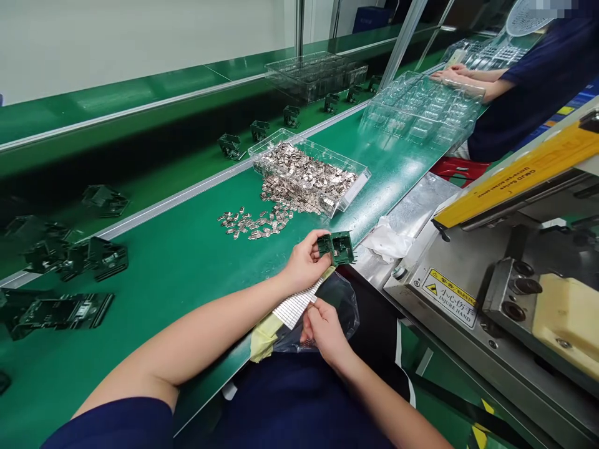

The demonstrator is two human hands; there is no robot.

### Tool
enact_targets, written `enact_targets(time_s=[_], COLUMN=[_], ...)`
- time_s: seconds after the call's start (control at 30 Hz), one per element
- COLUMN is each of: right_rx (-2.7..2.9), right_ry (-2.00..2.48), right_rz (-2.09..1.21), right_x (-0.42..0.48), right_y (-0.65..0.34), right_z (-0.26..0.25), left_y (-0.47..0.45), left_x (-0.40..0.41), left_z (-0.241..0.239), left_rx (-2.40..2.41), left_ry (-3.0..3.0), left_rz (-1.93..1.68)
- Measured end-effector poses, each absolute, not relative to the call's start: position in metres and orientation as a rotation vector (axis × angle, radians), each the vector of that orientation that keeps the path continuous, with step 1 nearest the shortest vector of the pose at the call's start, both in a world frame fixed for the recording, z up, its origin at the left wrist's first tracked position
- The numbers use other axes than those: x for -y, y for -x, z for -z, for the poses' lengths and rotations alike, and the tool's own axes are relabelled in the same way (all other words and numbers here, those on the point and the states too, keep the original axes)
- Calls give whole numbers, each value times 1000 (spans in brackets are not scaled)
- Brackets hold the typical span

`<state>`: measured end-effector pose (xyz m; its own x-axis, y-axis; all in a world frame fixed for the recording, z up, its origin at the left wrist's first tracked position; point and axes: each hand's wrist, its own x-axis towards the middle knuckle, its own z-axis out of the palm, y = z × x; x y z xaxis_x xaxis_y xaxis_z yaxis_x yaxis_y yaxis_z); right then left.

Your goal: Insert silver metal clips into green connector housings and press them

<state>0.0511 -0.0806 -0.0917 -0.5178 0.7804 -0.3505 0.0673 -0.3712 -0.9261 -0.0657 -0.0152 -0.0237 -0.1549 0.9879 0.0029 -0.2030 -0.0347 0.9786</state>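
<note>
My left hand [306, 262] is closed on a small green circuit board [337, 247], held over the near edge of the green conveyor table [187, 262]. Just below it, my right hand [322, 327] pinches the end of a white gridded label sheet [294, 307] that lies on a clear plastic bag [339, 305] in my lap. A clear tray [349, 187] heaped with small shiny metal clips stands beyond my hands. Several loose metal clips [255, 223] are spilled on the table beside it.
Black plastic holders [100, 257] ride on the left belt. Stacked clear blister trays [421, 106] lie at the far right, where another person's hands [452, 73] rest. A metal machine [505, 299] with a yellow warning label stands at my right.
</note>
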Motion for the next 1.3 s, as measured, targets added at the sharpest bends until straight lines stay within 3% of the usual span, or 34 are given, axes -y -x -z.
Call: enact_targets(time_s=[0.23,0.53,0.7,0.8,0.97,1.2,1.3], right_rx=[1774,1798,1824,1881,1899,1384,1520], right_ry=[1221,1096,911,835,868,894,830], right_rz=[-1603,-1385,-790,-651,-672,-1461,-1333], right_x=[60,54,45,46,52,51,50], right_y=[-85,-116,-99,-90,-91,-106,-134], right_z=[83,7,-20,-23,-23,-17,-22], left_y=[68,67,50,43,36,25,19], left_x=[11,55,88,98,105,103,95], left_z=[23,-1,-7,-8,-9,-11,-20], left_rx=[-1107,-1109,-1168,-1193,-1223,-1176,-1188], left_ry=[-924,-861,-894,-982,-1137,-1207,-1280], left_rz=[-1503,-1649,-1592,-1574,-1565,-1468,-1350])
